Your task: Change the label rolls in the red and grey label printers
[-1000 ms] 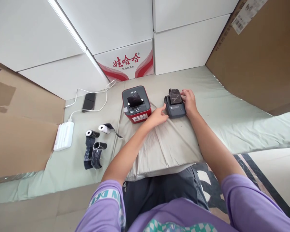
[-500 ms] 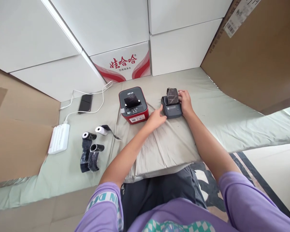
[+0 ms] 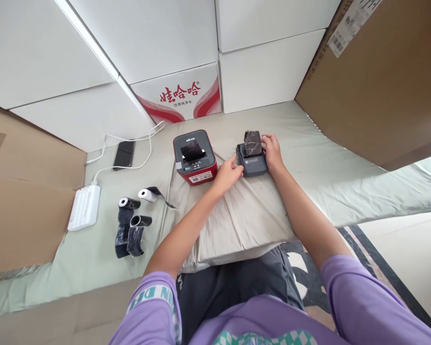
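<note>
A small dark grey printer (image 3: pixel 255 166) lies on the cloth, with a strip of dark patterned paper (image 3: pixel 253 143) standing out of its top. My left hand (image 3: pixel 228 175) is at its left side, the index finger stretched to its edge and the other fingers curled. On its right side rests my right hand (image 3: pixel 273 152), fingers bent against the casing. The two hands hold the small printer between them. Just left of my left hand stands a larger red and black printer (image 3: pixel 197 167), dark paper in its slot.
Rolls of black paper (image 3: pixel 141 221) and a white-ended roll (image 3: pixel 147 194) lie at the left. Behind them are a phone (image 3: pixel 124 154), a white cable and a white power strip (image 3: pixel 84 208). White boxes (image 3: pixel 266 72) line the back; a large cardboard box (image 3: pixel 388 86) stands right.
The whole view has shifted slightly, so things appear a little further left. Both hands stay at the small printer, and the left fingers look slightly more curled.
</note>
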Available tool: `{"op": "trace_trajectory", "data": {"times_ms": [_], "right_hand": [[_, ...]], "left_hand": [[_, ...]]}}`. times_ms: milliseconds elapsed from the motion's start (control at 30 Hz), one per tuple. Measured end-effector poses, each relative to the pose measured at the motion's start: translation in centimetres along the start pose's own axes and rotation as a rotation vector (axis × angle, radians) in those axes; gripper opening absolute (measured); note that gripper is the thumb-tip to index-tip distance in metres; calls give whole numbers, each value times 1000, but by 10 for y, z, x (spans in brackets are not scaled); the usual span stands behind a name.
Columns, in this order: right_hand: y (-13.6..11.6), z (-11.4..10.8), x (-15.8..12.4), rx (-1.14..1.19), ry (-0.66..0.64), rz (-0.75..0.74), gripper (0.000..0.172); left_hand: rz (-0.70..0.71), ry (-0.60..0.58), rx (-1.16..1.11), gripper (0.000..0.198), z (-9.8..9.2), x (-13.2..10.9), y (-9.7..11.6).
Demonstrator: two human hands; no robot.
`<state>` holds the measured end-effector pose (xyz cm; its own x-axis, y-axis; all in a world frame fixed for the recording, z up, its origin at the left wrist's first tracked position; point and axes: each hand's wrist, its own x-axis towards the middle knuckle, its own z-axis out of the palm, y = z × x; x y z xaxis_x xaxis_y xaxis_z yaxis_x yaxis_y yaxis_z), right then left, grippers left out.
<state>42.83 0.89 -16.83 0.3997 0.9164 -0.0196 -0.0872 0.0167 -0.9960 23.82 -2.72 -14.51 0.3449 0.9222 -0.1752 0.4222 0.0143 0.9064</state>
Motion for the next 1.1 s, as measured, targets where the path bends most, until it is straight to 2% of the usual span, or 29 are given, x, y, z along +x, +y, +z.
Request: {"op": "trace_trajectory", "data": {"times_ms": [233, 467, 700, 800, 1000, 1100], "right_hand": [[9, 1, 7, 77, 33, -33, 34], [12, 0, 10, 54, 17, -33, 31], [8, 0, 7, 27, -21, -19, 29], [8, -1, 7, 3, -28, -20, 31], [12, -2, 11, -9, -56, -47, 31], [17, -3, 15, -111, -98, -136, 29]], "left_hand": [[47, 89, -66, 68, 3, -1, 0], [36, 123, -201, 60, 5, 0, 1], [68, 156, -67, 54, 5, -5, 4], [81, 121, -86, 59, 6, -5, 3], [30, 2, -454, 88, 4, 4, 7], [1, 0, -462, 91, 1, 8, 9]]}}
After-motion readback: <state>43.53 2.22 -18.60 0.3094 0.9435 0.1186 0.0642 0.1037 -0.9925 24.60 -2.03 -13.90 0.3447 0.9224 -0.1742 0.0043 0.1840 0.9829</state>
